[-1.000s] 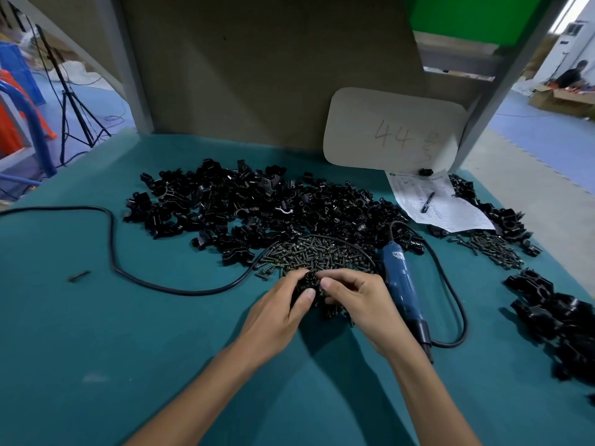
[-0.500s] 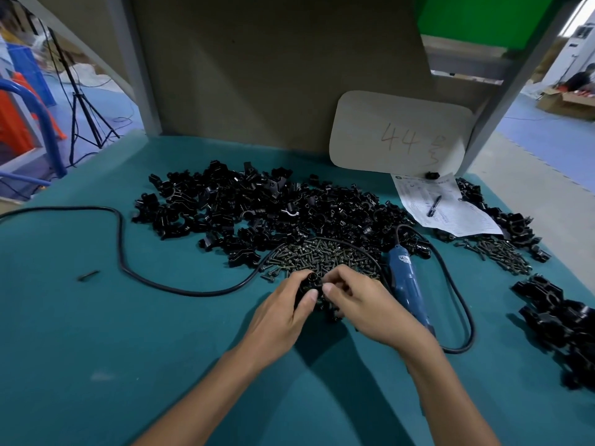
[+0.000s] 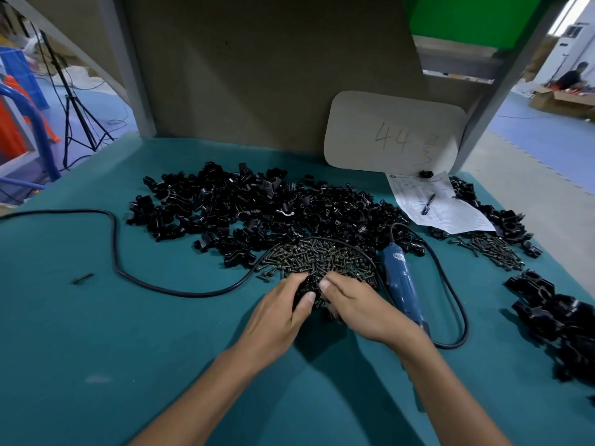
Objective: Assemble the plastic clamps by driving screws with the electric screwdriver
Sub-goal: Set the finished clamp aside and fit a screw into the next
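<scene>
My left hand grips a black plastic clamp at the near edge of a heap of dark screws. My right hand meets it from the right, fingertips curled onto the clamp; whether it pinches a screw is hidden. The blue electric screwdriver lies on the green table just right of my right hand, untouched. A large pile of loose black clamp parts spreads behind the screws.
The screwdriver's black cable loops across the left of the table. A second screw heap, paper with a pen, and black clamps lie at the right. A board marked 44 leans at the back.
Both hands have stayed together on the clamp at the screw heap, with only small finger shifts. The camera view has drifted slightly.
</scene>
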A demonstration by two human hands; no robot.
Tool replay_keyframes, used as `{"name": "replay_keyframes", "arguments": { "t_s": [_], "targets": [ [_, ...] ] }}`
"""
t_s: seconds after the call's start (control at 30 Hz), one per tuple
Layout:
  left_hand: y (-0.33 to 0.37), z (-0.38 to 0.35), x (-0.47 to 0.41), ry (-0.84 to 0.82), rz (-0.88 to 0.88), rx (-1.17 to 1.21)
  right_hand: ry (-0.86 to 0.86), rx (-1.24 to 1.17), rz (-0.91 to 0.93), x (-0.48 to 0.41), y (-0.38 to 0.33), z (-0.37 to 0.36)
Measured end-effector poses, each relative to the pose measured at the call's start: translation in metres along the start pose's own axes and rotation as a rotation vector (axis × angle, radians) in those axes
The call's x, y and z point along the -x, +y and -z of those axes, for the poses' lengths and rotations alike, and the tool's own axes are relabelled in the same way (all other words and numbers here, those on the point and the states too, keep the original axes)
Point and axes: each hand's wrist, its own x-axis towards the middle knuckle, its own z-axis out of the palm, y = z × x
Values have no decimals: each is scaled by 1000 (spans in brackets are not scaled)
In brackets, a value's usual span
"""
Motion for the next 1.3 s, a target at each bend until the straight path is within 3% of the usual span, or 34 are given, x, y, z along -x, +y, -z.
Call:
{"name": "replay_keyframes", "arguments": {
  "t_s": [0.1,0.33,0.63,0.7,0.83,0.93,1.0,1.07,1.23,1.3],
  "targets": [
    [-1,0,0,-11,-7,-4,-13,-17,6,2,3,1],
    [-1,2,-2,-34,-6,49,-60,202,138,5,-1,8],
    [5,3,1,-13,-48,-21,-13,147,24,1,-5,3],
    [3,2,1,-7,-30,-11,36,215,-22,3,-3,11],
    [-1,-1,2,1,32,3,372,570,-264,19,31,49],
    [-2,-3,0,-8,38,0,309,631,-573,30,58,59],
    [-3,-3,-1,-13,44,-20,279,501,-625,31,71,60],
    [-4,-3,0,-22,37,-52,345,164,-549,32,79,62],
    [0,-3,0,-49,24,-142,708,-1203,-365,26,78,56],
    [2,-3,1,-59,23,-176,772,-1607,-243,19,71,49]
  ]
}}
